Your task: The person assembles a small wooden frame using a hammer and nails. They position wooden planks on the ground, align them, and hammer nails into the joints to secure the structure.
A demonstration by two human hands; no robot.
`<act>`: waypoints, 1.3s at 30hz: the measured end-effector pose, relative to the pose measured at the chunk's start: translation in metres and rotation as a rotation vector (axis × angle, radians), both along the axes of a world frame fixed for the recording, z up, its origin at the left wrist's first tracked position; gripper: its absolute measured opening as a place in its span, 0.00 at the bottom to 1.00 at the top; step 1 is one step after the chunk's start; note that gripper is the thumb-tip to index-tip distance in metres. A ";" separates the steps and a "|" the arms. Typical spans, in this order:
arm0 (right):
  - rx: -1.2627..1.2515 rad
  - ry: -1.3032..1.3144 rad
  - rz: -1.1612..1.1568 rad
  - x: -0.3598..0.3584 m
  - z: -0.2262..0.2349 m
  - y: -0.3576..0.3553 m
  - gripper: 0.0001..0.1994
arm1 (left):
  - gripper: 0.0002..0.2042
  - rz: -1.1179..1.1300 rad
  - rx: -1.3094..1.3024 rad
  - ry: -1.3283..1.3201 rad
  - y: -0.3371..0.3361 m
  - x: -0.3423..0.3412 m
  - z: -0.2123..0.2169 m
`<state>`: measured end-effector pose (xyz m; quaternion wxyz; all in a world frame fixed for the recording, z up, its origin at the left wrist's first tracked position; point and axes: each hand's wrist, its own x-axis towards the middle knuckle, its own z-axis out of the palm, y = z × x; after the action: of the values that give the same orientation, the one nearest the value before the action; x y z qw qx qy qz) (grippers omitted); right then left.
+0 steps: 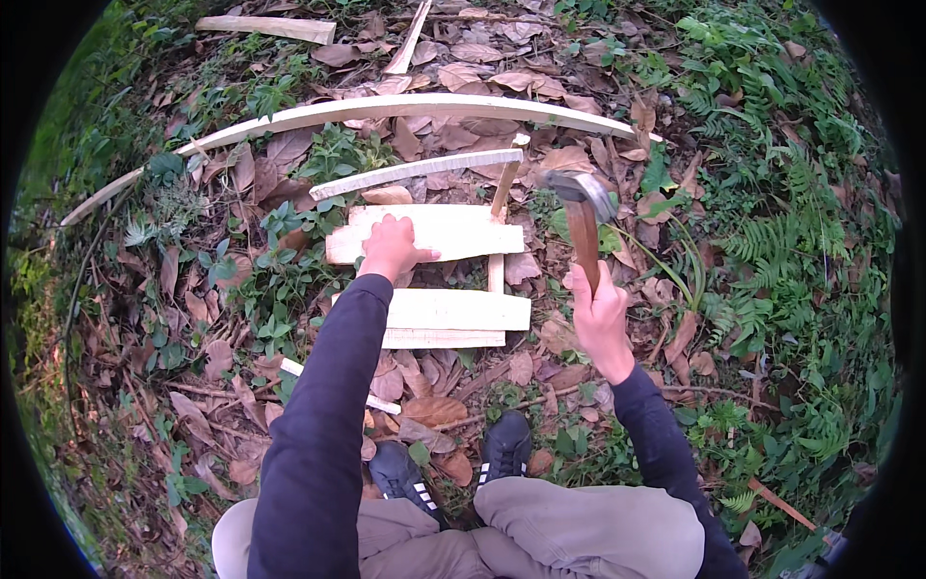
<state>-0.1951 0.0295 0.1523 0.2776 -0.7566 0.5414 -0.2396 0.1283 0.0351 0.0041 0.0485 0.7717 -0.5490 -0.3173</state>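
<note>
My right hand [603,318] is wrapped round the wooden handle of a hammer [584,236]. Its metal head is raised to the right of the boards. My left hand [393,249] lies on a pale wooden board [473,241], thumb spread to the right and fingers pressing on its top. Nearer my feet is a second pale board [463,311], with another strip of wood [444,339] along its near edge. A narrow wooden crosspiece [496,274] shows between the boards at their right end. Its left counterpart, if any, is hidden by my arm.
Beyond the boards lie a short wood strip [420,172] and a long curved strip [405,104]. More offcuts [270,27] are at the far side. Dry leaves and green plants [772,251] cover the ground. My shoes [504,449] are close by. A brown stick [781,504] lies lower right.
</note>
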 end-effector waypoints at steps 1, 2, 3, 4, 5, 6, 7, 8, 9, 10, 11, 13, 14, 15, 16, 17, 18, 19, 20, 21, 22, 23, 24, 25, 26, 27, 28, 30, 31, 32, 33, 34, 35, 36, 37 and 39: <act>-0.037 -0.026 -0.028 0.001 -0.011 0.004 0.14 | 0.30 0.002 -0.006 -0.002 -0.001 -0.001 0.001; -0.088 -0.043 -0.070 -0.004 -0.021 0.009 0.13 | 0.30 -0.011 -0.024 0.007 -0.008 -0.007 0.006; -0.001 -0.021 0.004 -0.027 -0.056 0.010 0.14 | 0.30 -0.019 -0.018 0.013 -0.015 -0.014 0.012; 0.192 0.386 0.129 -0.030 -0.061 0.009 0.14 | 0.30 -0.010 0.004 0.013 -0.013 -0.015 0.013; 0.188 0.394 0.128 -0.034 -0.064 0.007 0.14 | 0.29 -0.003 0.025 0.013 -0.012 -0.016 0.014; 0.184 0.402 0.125 -0.039 -0.067 0.005 0.14 | 0.30 -0.015 0.004 0.012 -0.015 -0.015 0.015; 0.160 0.316 0.131 -0.028 -0.058 -0.002 0.14 | 0.30 -0.004 -0.007 -0.003 -0.012 -0.004 0.009; 0.152 0.240 0.132 -0.016 -0.036 -0.003 0.14 | 0.30 0.001 -0.007 -0.007 -0.003 0.001 0.002; 0.144 0.175 0.111 -0.011 -0.017 0.002 0.14 | 0.30 -0.002 0.016 0.010 0.002 -0.003 0.000; 0.082 0.079 0.053 -0.003 -0.006 0.001 0.14 | 0.30 0.001 0.024 0.015 -0.002 -0.001 0.006; 0.026 -0.018 -0.005 0.006 0.001 0.004 0.14 | 0.30 0.005 0.039 0.018 -0.001 0.001 0.006; -0.078 -0.069 -0.072 0.003 -0.015 0.008 0.15 | 0.30 0.003 0.030 0.007 -0.004 -0.004 0.010; -0.011 0.077 -0.017 -0.014 -0.044 0.011 0.15 | 0.30 -0.012 0.011 0.006 -0.012 -0.010 0.015; 0.057 0.221 0.037 -0.035 -0.077 0.013 0.16 | 0.30 -0.018 0.033 0.015 -0.019 -0.015 0.019; 0.140 0.360 0.111 -0.031 -0.077 0.011 0.17 | 0.31 -0.005 0.071 0.018 -0.016 -0.015 0.019; 0.150 0.417 0.096 -0.031 -0.074 0.005 0.18 | 0.31 0.007 0.109 0.022 -0.016 -0.014 0.019; 0.146 0.460 0.123 -0.039 -0.066 -0.009 0.17 | 0.31 0.001 0.075 0.018 -0.018 -0.012 0.019; 0.138 0.381 0.138 -0.026 -0.044 -0.019 0.17 | 0.30 0.017 0.053 0.003 -0.015 -0.002 0.016; 0.149 0.317 0.134 -0.016 -0.023 -0.015 0.16 | 0.30 0.013 0.044 0.005 -0.005 -0.001 0.009; 0.057 0.179 0.096 -0.006 -0.008 -0.012 0.16 | 0.30 0.008 0.047 0.017 -0.001 -0.003 0.007; 0.012 0.089 0.049 0.002 -0.006 -0.010 0.15 | 0.30 0.010 0.042 0.019 -0.002 -0.001 0.007; -0.032 -0.002 0.004 0.007 -0.005 -0.005 0.15 | 0.30 0.013 0.039 0.020 -0.002 0.000 0.007; -0.075 -0.093 -0.040 0.009 -0.006 -0.001 0.15 | 0.30 0.016 0.037 0.010 0.000 0.000 0.006; -0.144 -0.037 -0.081 -0.003 -0.035 0.006 0.17 | 0.30 0.000 0.016 0.009 -0.007 -0.006 0.009; -0.066 0.098 -0.037 -0.021 -0.064 0.011 0.17 | 0.30 -0.021 -0.006 0.010 -0.015 -0.013 0.013; 0.016 0.224 0.013 -0.037 -0.095 0.012 0.18 | 0.30 -0.024 -0.023 0.010 -0.020 -0.015 0.017; 0.109 0.350 0.072 -0.046 -0.110 0.011 0.18 | 0.30 -0.018 -0.029 0.010 -0.020 -0.017 0.017; 0.179 0.397 0.155 -0.017 -0.059 -0.003 0.18 | 0.30 0.010 -0.005 -0.008 -0.009 -0.003 0.012; 0.139 0.294 0.144 -0.009 -0.043 -0.006 0.17 | 0.30 0.009 0.012 -0.014 -0.009 -0.001 0.011; 0.103 0.196 0.127 -0.002 -0.029 -0.002 0.17 | 0.30 0.002 0.031 -0.013 -0.004 -0.002 0.008; 0.086 0.101 0.059 0.006 -0.017 0.002 0.15 | 0.30 0.010 0.027 0.020 -0.001 0.002 0.004; 0.025 0.056 0.014 0.006 -0.017 0.006 0.15 | 0.30 0.008 0.017 0.009 -0.002 0.000 0.006; -0.035 0.010 -0.029 0.005 -0.021 0.010 0.15 | 0.30 0.008 0.009 -0.002 -0.004 -0.004 0.007; -0.094 -0.036 -0.071 0.002 -0.029 0.014 0.15 | 0.30 0.008 0.001 -0.014 -0.004 -0.006 0.008; -0.141 -0.012 -0.068 -0.015 -0.060 0.018 0.14 | 0.30 -0.002 0.000 -0.009 -0.011 -0.013 0.013; 0.074 0.255 0.037 -0.032 -0.094 0.017 0.16 | 0.30 0.002 0.011 -0.013 -0.016 -0.018 0.018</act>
<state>-0.2273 0.0467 0.0586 0.2386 -0.7799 0.5669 -0.1164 0.1107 0.0194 0.0219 0.0408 0.7747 -0.5467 -0.3151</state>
